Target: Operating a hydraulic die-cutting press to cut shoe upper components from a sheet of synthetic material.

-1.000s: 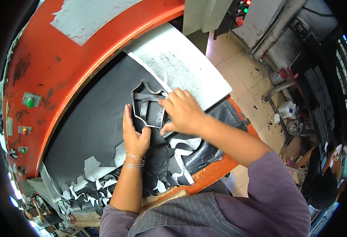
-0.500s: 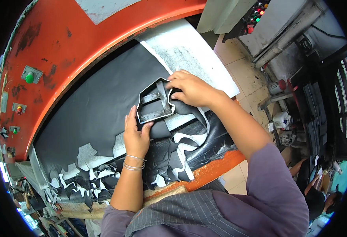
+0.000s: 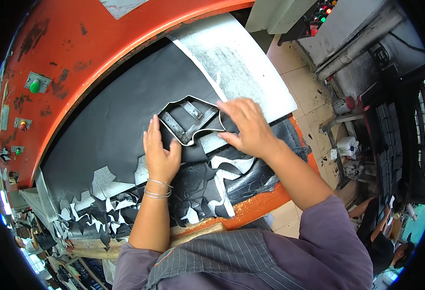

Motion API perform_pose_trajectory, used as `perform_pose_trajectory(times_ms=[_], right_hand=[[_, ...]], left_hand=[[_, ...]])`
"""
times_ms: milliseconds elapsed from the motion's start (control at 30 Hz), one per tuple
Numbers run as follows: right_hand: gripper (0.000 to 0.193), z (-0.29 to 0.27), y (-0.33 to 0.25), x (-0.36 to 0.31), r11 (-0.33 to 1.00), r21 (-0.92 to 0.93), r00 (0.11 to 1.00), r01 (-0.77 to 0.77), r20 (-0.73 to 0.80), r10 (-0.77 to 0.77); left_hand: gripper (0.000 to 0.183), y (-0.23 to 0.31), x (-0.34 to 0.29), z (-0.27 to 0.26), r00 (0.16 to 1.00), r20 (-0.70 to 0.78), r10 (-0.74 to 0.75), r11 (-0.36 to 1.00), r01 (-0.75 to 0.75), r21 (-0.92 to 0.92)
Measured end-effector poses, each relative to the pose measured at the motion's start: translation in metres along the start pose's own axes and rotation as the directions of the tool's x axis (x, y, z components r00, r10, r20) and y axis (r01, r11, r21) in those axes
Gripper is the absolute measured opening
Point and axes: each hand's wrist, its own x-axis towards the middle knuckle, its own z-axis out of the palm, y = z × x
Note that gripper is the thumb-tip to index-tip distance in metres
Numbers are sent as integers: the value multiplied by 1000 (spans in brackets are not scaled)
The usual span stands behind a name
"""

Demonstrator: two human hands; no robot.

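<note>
Metal frame (image 3: 187,122) has turned; hands (image 3: 162,157) (both) flank it

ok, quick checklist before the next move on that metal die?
1. Die on black sheet: ok, it lies on it.
2. Die's right corner inside the sheet's edge: cannot tell, edge hard to follow near the right grip.
3. Die interior free of loose scraps: ok, only its bars and dark material show.
4. Grips clear of die: not ok, left grip and right grip both at its rim.
5. Near edge clear of scraps: not ok, black and white offcuts there.
</note>
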Motion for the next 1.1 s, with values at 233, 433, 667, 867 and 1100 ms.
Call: perform_pose_trajectory(times_ms=[233, 433, 667, 867, 1100], right_hand=[[78, -9, 22, 3, 996, -72, 973, -59, 220, 73], [76, -4, 13, -8, 986, -52, 984, -159, 74, 163], [73, -7, 22, -9, 993, -60, 992, -105, 66, 109], [68, -3, 18, -10, 994, -87, 997, -62, 33, 65], [72, 4, 16, -22, 989, -131, 998, -66, 14, 69]], left_hand=[[110, 22, 13, 4, 987, 162, 13, 992, -33, 122], [116, 19, 37, 1, 973, 217, 75, 987, -104, 125], [99, 9, 47, -1, 948, 289, 136, 988, -150, 26], [90, 1, 40, -4, 958, 250, 137, 991, -132, -39], [87, 1, 30, 2, 969, 178, 170, 985, -164, -48]])
